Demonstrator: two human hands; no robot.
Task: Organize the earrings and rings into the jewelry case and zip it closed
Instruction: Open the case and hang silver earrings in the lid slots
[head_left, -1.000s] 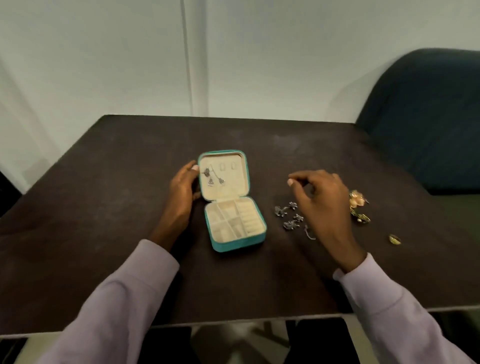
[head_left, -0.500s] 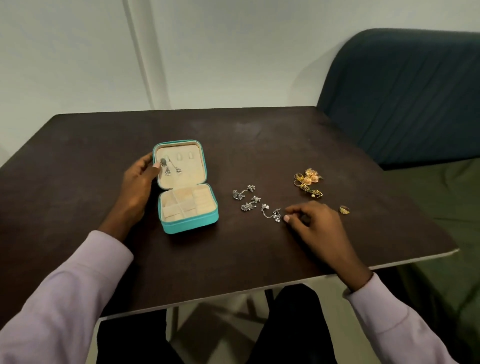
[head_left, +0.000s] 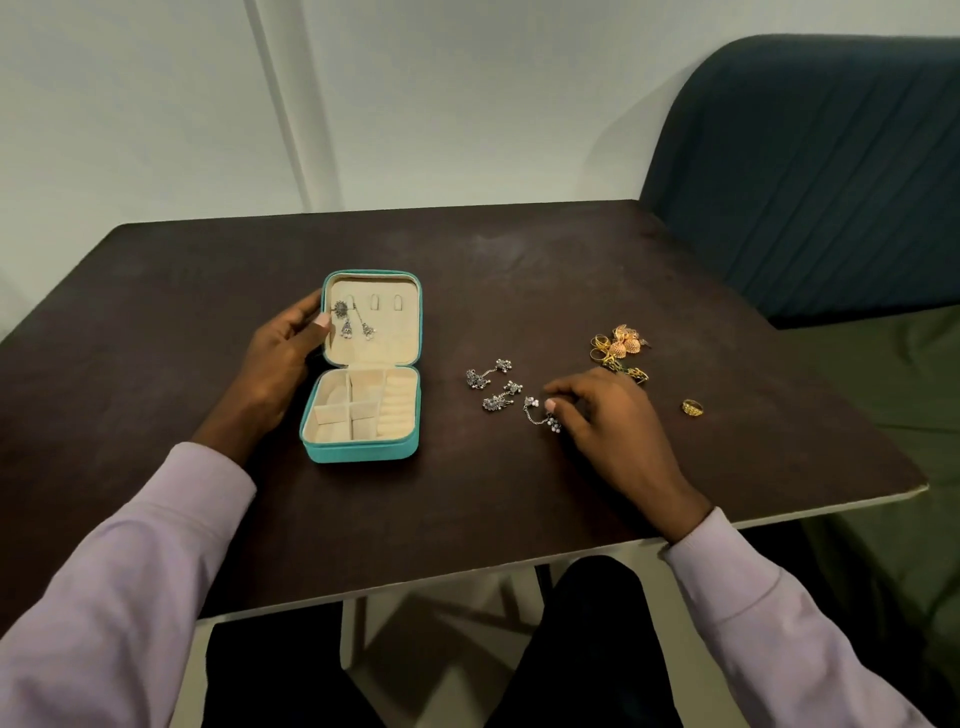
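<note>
Head view: open teal jewelry case (head_left: 363, 410) on a dark worktop (head_left: 519, 270), lid propped back, one silver drop earring pair (head_left: 354, 323) already hanging inside the lid, tray compartments below apparently bare. Left hand (head_left: 283, 358) bracing the lid's left edge, thumb lying over the rim beside the hung pair, fingers curled behind the lid, gripping nothing but the case. Right hand (head_left: 608, 421) resting low on the worktop to the right of the case, fingertips (head_left: 549, 404) narrowed to a pinch over a silver chain earring (head_left: 537, 415); hard to tell whether actually gripped or merely touched. Chain earring lying just left of the knuckles, long axis running roughly from far-left to near-right. Two more silver earrings (head_left: 488, 376) between that piece and the case, apart from both. Gold earrings and rings (head_left: 621, 348) clustered beyond the right hand, a single gold ring (head_left: 692, 407) off to its right. Right hand clearly nearer all loose pieces; likely next carry leftward toward the lid. Zip not yet touched.
</note>
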